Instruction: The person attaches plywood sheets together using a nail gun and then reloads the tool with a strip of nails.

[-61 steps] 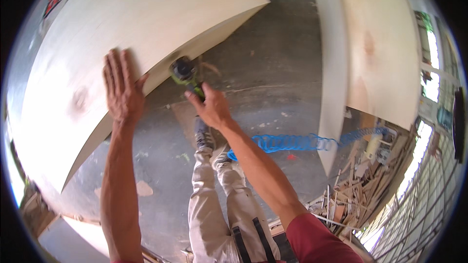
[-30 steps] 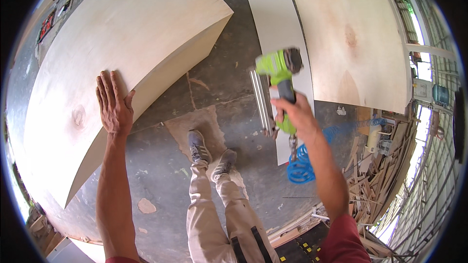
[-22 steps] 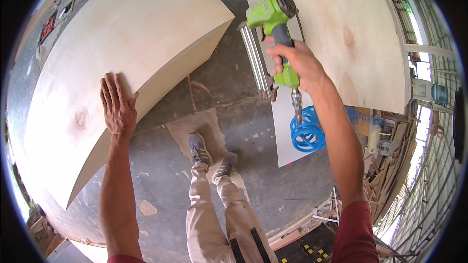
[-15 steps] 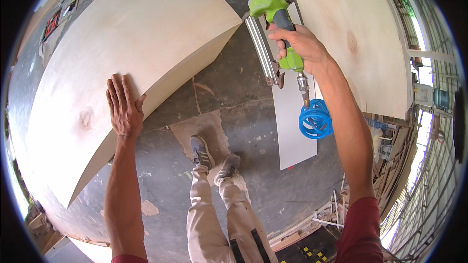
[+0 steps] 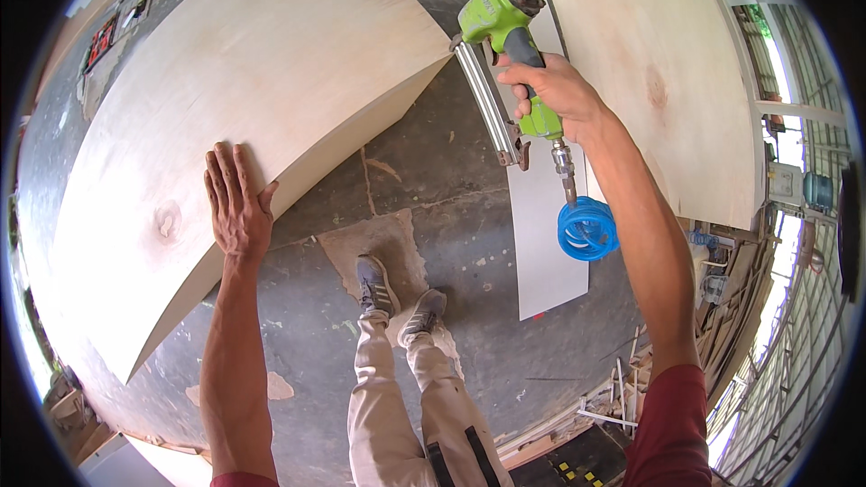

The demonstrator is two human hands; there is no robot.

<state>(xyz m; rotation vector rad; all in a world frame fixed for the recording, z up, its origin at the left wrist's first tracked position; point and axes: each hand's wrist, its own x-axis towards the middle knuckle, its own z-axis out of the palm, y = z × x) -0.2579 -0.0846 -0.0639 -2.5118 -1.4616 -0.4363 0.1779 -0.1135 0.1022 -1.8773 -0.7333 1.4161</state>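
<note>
My left hand (image 5: 239,207) lies flat with fingers stretched on a large pale plywood panel (image 5: 244,63), close to its near edge. Around the grey grip of a green pneumatic nail gun (image 5: 519,22), my right hand (image 5: 564,95) is closed. The gun's silver magazine (image 5: 483,95) slants down beside the grip, and its nose meets the panel's far right corner. A metal air fitting (image 5: 564,162) joins the bottom of the handle to a coiled blue air hose (image 5: 586,230).
A second pale wood panel (image 5: 654,81) stands at the right, with a long white board (image 5: 550,243) beside it. My shoes (image 5: 377,287) are on the dark, patched floor (image 5: 469,271). Scrap wood strips (image 5: 722,316) pile up at the lower right.
The left hand sits slightly farther right in the picture, still flat on the panel. The nail gun stays at the panel's corner in my right hand; the whole view has shifted slightly.
</note>
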